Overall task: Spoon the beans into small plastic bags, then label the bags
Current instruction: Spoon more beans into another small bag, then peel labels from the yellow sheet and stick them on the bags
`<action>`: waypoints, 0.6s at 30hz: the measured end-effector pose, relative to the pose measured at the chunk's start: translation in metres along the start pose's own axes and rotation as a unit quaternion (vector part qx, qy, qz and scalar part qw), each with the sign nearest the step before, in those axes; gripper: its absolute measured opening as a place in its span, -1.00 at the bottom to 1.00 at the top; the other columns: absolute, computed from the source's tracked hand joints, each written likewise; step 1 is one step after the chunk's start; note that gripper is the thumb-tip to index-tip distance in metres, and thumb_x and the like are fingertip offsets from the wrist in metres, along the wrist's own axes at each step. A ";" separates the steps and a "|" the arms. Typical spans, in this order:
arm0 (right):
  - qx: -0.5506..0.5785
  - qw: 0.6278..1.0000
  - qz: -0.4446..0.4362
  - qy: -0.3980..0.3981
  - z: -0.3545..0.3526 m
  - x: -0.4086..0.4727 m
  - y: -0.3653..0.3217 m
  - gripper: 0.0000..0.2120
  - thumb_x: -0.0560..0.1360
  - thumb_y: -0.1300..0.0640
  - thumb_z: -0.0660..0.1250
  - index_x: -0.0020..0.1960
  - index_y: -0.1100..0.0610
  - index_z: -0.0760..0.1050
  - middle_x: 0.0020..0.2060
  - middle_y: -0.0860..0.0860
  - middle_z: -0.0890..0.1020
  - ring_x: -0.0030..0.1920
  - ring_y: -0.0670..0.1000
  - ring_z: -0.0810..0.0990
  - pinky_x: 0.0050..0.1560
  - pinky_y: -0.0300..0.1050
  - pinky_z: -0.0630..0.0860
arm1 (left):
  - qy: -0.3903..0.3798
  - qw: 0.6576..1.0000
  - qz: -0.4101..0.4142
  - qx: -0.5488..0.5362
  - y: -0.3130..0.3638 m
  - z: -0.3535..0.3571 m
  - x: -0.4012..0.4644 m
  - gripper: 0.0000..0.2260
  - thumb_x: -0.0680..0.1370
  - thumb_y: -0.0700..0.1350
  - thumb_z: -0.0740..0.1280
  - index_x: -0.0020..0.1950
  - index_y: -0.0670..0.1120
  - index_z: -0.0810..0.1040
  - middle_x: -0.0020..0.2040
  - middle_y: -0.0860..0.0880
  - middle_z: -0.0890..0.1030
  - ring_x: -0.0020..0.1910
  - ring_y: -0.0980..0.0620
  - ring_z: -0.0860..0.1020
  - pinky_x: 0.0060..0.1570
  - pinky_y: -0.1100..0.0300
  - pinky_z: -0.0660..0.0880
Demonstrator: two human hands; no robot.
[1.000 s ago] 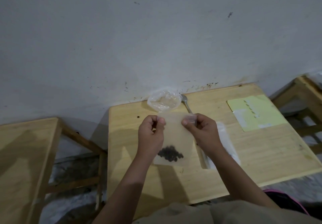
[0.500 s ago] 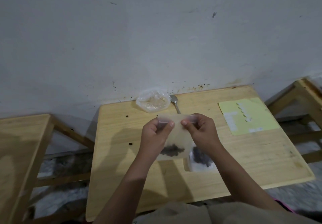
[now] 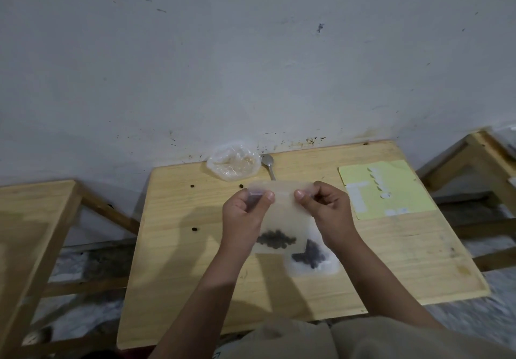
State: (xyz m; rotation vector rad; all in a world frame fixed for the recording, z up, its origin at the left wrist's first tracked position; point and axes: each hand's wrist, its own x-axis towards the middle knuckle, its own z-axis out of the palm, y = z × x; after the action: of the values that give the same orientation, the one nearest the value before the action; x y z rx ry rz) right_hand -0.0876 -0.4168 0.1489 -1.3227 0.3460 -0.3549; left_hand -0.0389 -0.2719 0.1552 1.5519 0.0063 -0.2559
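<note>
a: pinching the top edge of the small plastic bag [image 3: 282, 213] at centre frame, left hand [image 3: 245, 213] on its left corner, right hand [image 3: 325, 210] on its right, thumbs and fingers clamped on the film. looking like sealing the mouth.

b: risking a gap in the seal if pressing unevenly, probably; tipping the bag then spilling beans [image 3: 275, 240] out of the top. already seeing a few stray beans [image 3: 193, 229] lying loose on the wooden table [image 3: 391, 261], left of centre.

a: holding the bag upright above the table, beans sitting heaped along its bottom edge, well away from the mouth. helping for now.

b: also watching the second filled bag [image 3: 312, 258] lying flat just below the right wrist, dark beans inside; possibly knocking it with the forearm when lowering.

a: noting the crumpled clear bag [image 3: 233, 163] at upper centre against the wall, appearing nearly emptied, contents too faint to tell. spoon [image 3: 268, 164] lying just right of it, untouched.

b: leaving the yellow label sheet [image 3: 388, 188] at right of frame, white stickers on it, not yet used.
</note>
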 end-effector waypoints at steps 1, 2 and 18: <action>0.001 1.000 0.001 0.006 -0.003 0.000 -0.001 -0.78 0.39 0.35 0.41 -0.39 0.18 0.49 -0.44 -0.03 0.55 -0.35 -0.04 0.53 -0.30 -0.20 0.51 | -0.002 1.000 0.003 -0.010 0.000 0.002 -0.002 -0.95 0.47 -0.20 0.42 -0.16 -0.17 0.63 -0.22 -0.10 0.67 -0.21 0.00 0.62 -0.09 0.02 0.56; -0.002 1.000 0.003 0.013 -0.005 0.000 -0.002 -0.80 0.38 0.32 0.42 -0.37 0.21 0.48 -0.43 -0.01 0.54 -0.33 -0.01 0.52 -0.27 -0.17 0.52 | -0.002 1.000 0.007 -0.022 -0.001 0.005 -0.004 -0.94 0.49 -0.22 0.40 -0.16 -0.18 0.62 -0.24 -0.08 0.67 -0.21 0.03 0.61 -0.09 0.09 0.56; -0.011 0.979 0.062 0.192 -0.067 -0.011 -0.004 -0.83 0.51 0.19 0.35 -0.22 0.24 0.58 -0.27 0.07 0.63 -0.39 -0.08 0.61 -0.36 -0.10 0.61 | -0.123 0.989 0.073 0.038 -0.021 0.059 -0.027 -0.51 0.47 -0.35 0.38 0.26 0.12 0.39 -0.02 -0.06 0.65 -0.11 -0.02 0.64 -0.18 0.16 0.58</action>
State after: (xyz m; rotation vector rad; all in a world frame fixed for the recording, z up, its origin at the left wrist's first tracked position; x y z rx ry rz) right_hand -0.1273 -0.4706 0.1388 -1.2433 0.7554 -0.5039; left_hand -0.0781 -0.3253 0.1403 1.5782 -0.3136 -0.3321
